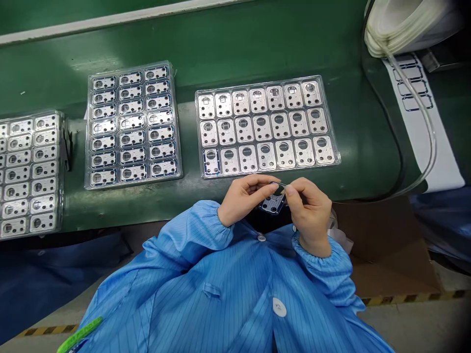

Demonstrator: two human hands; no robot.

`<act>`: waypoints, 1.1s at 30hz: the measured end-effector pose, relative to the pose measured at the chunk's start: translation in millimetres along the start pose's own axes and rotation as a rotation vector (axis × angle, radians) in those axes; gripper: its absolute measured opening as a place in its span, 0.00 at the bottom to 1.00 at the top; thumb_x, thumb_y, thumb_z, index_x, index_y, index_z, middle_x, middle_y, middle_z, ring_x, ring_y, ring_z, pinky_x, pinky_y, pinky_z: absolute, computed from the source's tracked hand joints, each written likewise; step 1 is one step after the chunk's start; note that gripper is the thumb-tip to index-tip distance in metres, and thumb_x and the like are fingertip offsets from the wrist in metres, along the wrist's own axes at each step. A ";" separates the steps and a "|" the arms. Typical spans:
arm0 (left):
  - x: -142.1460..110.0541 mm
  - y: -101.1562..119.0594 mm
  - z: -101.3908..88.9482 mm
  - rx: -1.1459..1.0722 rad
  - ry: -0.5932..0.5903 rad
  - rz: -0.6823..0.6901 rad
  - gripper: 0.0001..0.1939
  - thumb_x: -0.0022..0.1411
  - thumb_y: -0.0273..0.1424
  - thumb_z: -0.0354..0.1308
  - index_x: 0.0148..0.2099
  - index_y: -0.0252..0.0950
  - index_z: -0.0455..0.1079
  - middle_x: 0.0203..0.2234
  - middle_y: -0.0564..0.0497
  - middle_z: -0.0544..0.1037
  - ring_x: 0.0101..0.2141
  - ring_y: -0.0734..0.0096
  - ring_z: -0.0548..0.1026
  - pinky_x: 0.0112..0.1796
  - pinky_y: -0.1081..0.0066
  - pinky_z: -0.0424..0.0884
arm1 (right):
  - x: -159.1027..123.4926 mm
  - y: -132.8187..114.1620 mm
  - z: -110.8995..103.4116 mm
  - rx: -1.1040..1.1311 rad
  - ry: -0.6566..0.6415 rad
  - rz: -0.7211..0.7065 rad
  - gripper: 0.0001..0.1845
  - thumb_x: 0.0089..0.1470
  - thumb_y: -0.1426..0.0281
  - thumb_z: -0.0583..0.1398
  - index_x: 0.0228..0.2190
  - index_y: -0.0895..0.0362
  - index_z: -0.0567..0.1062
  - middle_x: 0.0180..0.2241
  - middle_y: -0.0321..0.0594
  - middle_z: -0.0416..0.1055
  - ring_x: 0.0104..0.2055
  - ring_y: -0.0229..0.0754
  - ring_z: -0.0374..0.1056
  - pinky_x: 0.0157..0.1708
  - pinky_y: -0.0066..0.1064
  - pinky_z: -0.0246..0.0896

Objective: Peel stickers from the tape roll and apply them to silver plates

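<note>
Head view, 6 o'clock: left hand [245, 196] closed on a blue-edged metal plate [273, 203]; right hand [309, 211] narrow, pinching a thin strip [282, 185] at its edge. Clear tray [268, 84], 12 o'clock: one dark-edged plate [211, 162], twenty bare. Far tray [132, 185], 10 o'clock: all plates dark-edged.

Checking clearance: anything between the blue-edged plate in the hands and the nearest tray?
Nothing visible. Only the left hand's fingers and a strip of green bench separate the plate from the clear tray's near rim.
</note>
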State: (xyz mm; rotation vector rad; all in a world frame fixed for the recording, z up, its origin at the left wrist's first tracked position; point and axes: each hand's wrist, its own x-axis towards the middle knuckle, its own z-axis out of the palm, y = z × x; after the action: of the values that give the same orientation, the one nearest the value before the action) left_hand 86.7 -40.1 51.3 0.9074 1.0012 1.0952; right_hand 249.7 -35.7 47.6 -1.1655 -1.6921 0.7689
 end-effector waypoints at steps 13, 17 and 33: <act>0.5 2.6 -2.5 -0.001 -0.068 -0.067 0.20 0.55 0.45 0.66 0.37 0.32 0.75 0.30 0.49 0.78 0.30 0.74 0.72 0.33 0.72 0.69 | -2.6 -2.3 -0.2 0.065 0.025 0.061 0.14 0.60 0.69 0.59 0.22 0.54 0.68 0.22 0.32 0.61 0.24 0.36 0.56 0.26 0.31 0.51; -0.8 -3.3 -2.4 0.005 -0.142 -0.110 0.24 0.50 0.49 0.67 0.34 0.31 0.73 0.24 0.53 0.74 0.23 0.79 0.68 0.27 0.74 0.68 | -3.1 -1.6 0.0 0.124 0.145 0.112 0.14 0.61 0.68 0.58 0.23 0.55 0.68 0.23 0.32 0.63 0.25 0.36 0.58 0.27 0.31 0.53; -0.8 47.0 -41.7 0.701 0.120 0.151 0.18 0.65 0.37 0.54 0.54 0.35 0.71 0.26 0.53 0.73 0.25 0.74 0.67 0.29 0.73 0.64 | -5.5 -1.2 1.9 0.205 0.002 0.155 0.14 0.65 0.63 0.55 0.30 0.55 0.77 0.25 0.34 0.67 0.27 0.38 0.63 0.28 0.30 0.58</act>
State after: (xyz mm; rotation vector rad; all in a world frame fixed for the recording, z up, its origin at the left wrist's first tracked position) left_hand 34.3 -26.8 83.2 1.5092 1.4754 0.9339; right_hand 248.3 -41.3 46.0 -1.1617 -1.4943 1.0119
